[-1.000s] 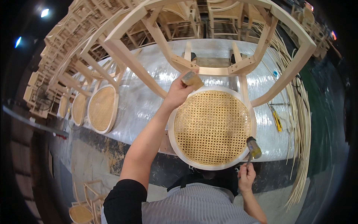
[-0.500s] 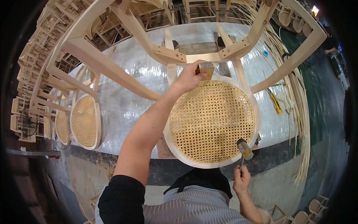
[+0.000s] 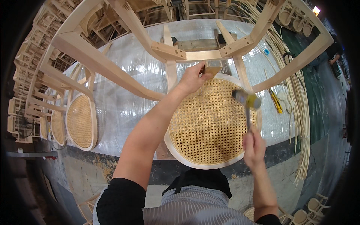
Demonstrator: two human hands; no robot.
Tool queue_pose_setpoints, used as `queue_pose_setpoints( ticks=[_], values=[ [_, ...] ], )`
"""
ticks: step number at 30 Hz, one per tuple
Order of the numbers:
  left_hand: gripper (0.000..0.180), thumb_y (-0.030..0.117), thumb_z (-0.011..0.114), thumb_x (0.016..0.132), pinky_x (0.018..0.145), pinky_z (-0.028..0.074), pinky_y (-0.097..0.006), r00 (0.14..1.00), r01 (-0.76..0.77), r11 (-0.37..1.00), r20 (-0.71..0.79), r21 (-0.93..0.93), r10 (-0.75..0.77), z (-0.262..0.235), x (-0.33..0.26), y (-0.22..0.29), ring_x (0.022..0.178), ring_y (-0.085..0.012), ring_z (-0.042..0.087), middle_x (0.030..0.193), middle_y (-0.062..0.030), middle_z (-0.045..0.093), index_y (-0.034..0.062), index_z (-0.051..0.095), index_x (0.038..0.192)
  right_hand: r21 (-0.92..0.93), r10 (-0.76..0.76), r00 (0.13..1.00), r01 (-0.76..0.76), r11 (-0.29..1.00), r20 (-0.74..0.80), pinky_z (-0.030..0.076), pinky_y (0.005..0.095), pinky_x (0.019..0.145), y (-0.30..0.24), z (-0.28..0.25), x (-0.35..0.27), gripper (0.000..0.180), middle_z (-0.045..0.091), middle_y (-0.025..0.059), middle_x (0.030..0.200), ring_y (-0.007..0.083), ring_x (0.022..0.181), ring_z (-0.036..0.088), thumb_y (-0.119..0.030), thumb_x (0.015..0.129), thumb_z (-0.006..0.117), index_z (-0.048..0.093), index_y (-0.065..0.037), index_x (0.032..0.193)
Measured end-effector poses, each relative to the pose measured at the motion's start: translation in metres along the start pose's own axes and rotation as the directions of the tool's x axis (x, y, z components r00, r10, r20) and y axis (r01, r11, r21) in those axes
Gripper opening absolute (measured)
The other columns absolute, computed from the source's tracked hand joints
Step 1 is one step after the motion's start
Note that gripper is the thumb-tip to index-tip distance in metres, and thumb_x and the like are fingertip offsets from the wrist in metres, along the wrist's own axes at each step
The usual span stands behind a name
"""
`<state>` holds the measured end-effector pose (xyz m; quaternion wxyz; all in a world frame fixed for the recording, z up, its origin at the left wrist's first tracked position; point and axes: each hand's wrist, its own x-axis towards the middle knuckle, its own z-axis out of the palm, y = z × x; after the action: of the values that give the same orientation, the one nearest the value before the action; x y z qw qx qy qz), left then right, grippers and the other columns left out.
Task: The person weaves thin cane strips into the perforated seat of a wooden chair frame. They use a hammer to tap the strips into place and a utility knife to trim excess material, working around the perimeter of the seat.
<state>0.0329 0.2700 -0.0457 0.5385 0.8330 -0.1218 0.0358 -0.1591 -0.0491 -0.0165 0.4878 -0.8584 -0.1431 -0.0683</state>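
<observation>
A round pale-wood frame with woven cane webbing [image 3: 206,123] lies in front of me, part of a wooden chair [image 3: 204,55] whose legs spread away over the table. At the far rim of the cane, my left hand [image 3: 193,79] is closed on a small flat wooden block [image 3: 213,71], held tilted with its lower end near the frame's edge. My right hand [image 3: 254,146] grips the handle of a mallet [image 3: 246,99] with a dark and yellowish head. The mallet is raised over the right side of the cane, slightly blurred, apart from the block.
Long cane strips [image 3: 300,123] hang over the table's right side, beside a yellow utility knife [image 3: 276,102] and a blue tape roll [image 3: 266,51]. Two more round cane panels [image 3: 80,122] stand at left. Stacked chair frames [image 3: 37,56] fill the far left. Plastic film covers the table [image 3: 123,93].
My right hand has lifted the mallet up and away from me, from the near right rim toward the far side. My left hand has tilted the block and shifted slightly.
</observation>
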Motion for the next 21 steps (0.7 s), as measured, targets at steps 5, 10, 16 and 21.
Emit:
queue_pose_setpoints(
  ticks=[5,10,16,21],
  values=[
    [0.037,0.009,0.073,0.102,0.096,0.056,-0.033,1.000,-0.003,1.000,-0.018,0.010,0.003,0.001,-0.004,-0.004,0.106,-0.0147,0.069,0.117,-0.0110,0.075,-0.0019,0.060,0.135,-0.014,-0.226,0.972,0.225,0.974,-0.072,0.056,0.0407,0.072,-0.068,-0.004,0.095,0.038,0.074,0.0218,0.098,0.0335,0.080,0.074,-0.002,0.104,0.057,0.061,0.002,0.142],
    [0.038,0.018,0.076,0.099,0.090,0.056,-0.040,0.994,0.030,0.999,-0.105,0.019,-0.028,0.001,-0.007,-0.005,0.097,-0.0330,0.072,0.110,-0.0184,0.076,0.0041,0.062,0.132,-0.214,-0.162,0.973,0.195,0.957,0.164,0.057,0.0453,0.077,-0.070,-0.001,0.130,0.037,0.073,0.0278,0.103,0.0427,0.089,0.074,-0.010,0.106,0.060,0.062,0.000,0.142],
    [0.033,0.012,0.073,0.100,0.088,0.057,-0.038,0.996,0.020,0.997,-0.091,0.080,-0.013,0.011,-0.007,0.003,0.095,-0.0280,0.072,0.107,-0.0176,0.076,0.0028,0.062,0.130,-0.182,-0.342,0.939,0.333,0.925,-0.018,0.057,0.0441,0.073,-0.066,0.001,0.131,0.036,0.073,0.0261,0.097,0.0403,0.082,0.074,-0.011,0.107,0.061,0.063,-0.003,0.141],
    [0.030,0.010,0.072,0.101,0.090,0.057,-0.039,0.989,0.099,0.993,-0.120,0.060,-0.091,-0.001,-0.006,-0.001,0.098,-0.0288,0.074,0.108,-0.0176,0.076,0.0035,0.062,0.129,-0.179,-0.152,0.984,0.166,0.970,0.090,0.056,0.0378,0.070,-0.067,-0.012,0.141,0.037,0.074,0.0223,0.094,0.0304,0.074,0.073,-0.011,0.106,0.063,0.064,-0.001,0.142]
  ],
)
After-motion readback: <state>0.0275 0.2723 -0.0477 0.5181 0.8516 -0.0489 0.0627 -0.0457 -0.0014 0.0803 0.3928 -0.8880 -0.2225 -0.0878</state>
